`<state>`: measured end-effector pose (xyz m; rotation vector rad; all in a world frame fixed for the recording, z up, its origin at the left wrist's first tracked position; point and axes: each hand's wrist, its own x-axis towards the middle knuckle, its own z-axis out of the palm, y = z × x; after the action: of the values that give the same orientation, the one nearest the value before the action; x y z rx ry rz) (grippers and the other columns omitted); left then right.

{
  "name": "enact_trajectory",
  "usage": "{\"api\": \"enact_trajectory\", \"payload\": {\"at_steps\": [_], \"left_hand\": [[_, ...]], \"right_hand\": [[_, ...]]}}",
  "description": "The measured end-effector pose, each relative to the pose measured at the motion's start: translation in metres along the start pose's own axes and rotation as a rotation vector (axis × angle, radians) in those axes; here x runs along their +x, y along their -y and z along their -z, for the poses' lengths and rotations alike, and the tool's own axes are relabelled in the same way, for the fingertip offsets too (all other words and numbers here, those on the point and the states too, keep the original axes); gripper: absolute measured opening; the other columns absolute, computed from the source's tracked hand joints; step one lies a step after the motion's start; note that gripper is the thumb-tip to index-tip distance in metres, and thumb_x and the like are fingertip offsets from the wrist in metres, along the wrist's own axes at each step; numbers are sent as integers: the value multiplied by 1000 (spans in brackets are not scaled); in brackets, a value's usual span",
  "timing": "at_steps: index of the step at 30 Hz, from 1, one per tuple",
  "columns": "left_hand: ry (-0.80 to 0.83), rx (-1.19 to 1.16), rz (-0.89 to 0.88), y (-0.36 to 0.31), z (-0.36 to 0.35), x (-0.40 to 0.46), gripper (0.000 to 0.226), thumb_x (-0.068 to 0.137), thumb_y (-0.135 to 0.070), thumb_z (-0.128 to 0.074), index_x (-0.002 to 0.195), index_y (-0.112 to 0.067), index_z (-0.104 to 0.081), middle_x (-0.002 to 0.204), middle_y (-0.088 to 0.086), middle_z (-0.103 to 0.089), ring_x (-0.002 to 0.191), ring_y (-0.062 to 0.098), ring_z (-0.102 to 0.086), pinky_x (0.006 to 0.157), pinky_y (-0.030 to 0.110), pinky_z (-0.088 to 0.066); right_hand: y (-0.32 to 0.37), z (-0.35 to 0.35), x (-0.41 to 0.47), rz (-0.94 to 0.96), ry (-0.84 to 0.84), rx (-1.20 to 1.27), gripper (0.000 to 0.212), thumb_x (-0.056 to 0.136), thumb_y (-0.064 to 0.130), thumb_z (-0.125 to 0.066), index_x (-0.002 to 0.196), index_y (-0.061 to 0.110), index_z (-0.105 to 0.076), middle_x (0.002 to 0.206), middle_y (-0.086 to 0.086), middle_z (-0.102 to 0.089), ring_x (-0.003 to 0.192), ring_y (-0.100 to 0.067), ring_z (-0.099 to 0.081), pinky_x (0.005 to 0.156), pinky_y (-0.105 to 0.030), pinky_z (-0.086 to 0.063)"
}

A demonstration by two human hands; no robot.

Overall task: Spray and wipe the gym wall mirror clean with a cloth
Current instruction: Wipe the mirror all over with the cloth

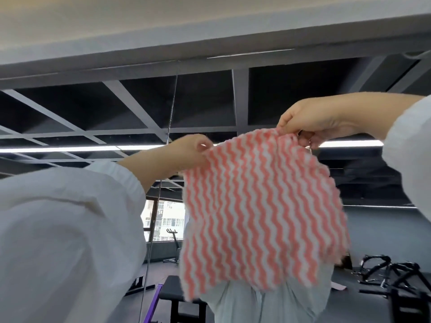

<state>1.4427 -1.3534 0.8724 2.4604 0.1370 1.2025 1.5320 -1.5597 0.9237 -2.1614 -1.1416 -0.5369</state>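
Note:
A pink-and-white wavy-striped cloth hangs spread out in front of the wall mirror. My left hand pinches its upper left corner. My right hand pinches the upper right corner, a little higher. Both arms are raised and wear white sleeves. The cloth hangs flat and covers most of my reflection. No spray bottle is in view.
A vertical seam splits the mirror panels just left of my left hand. The glass reflects a dark grid ceiling with light strips, a black bench, an exercise bike, a window and black equipment at the lower right.

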Motion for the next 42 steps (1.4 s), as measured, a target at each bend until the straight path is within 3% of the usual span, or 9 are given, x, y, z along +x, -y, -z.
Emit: {"api": "enact_trajectory", "payload": {"at_steps": [6,10,14,20,29,32,37,39,42], "left_hand": [[389,-346,38,-28,-22,-8,38,84,-32,-66,118,-16,-60,110,2,-70,101,17,-67,91,35,-52],[242,-621,100,-32,-22,-8,30,91,-30,-58,110,-8,-63,101,7,-71,86,17,-69,80,31,-56],[-84,-830,187,-37,-11,-7,27,92,-31,-57,101,-7,-64,80,7,-69,58,16,-67,53,24,-55],[-408,-921,340,-28,-3,10,35,95,-36,-52,113,-7,-56,87,7,-62,71,20,-61,56,27,-51],[-563,-898,423,-24,16,33,51,95,-42,-51,135,-13,-39,114,5,-56,118,23,-50,109,34,-34],[-532,-39,329,-17,16,26,64,95,-39,-53,144,-10,-26,149,3,-30,140,17,-24,112,25,-15],[-537,183,261,-23,25,29,73,87,-51,-60,143,-13,-33,144,5,-36,137,22,-30,112,31,-23],[-551,157,284,-24,23,20,66,91,-49,-54,143,-13,-33,143,8,-38,135,25,-34,112,33,-29],[-542,-631,320,-18,25,21,43,100,-31,-40,139,-13,-39,130,13,-52,121,28,-51,94,34,-48]], "right_hand": [[17,-19,1,90,-14,25,10,94,7,-55,91,2,-63,59,-4,-52,44,-9,-49,43,-21,-49],[19,-24,-3,130,-78,78,14,93,21,-61,100,10,-58,87,-8,-65,70,-14,-65,61,-27,-59],[13,-24,-2,-25,21,84,68,85,60,-52,132,12,-43,116,-11,-56,88,-23,-67,65,-35,-57],[7,-17,-12,-226,330,355,91,82,78,-20,145,13,-31,114,-26,-63,91,-38,-69,71,-44,-58],[8,-21,-17,-298,422,236,95,78,81,-19,152,23,-11,98,-31,-67,89,-39,-69,69,-42,-59],[4,-34,-14,-258,524,398,91,81,79,-21,152,24,-4,106,-31,-66,95,-41,-67,83,-49,-54],[5,-50,-7,5,456,773,57,82,45,-53,122,5,-52,98,-15,-72,83,-25,-71,76,-38,-59],[6,-46,-2,85,322,851,40,76,21,-64,112,5,-57,94,-9,-71,73,-16,-70,63,-29,-59],[6,-34,1,61,59,887,58,82,1,-64,136,7,-43,111,-14,-65,78,-19,-69,54,-27,-57]]}}
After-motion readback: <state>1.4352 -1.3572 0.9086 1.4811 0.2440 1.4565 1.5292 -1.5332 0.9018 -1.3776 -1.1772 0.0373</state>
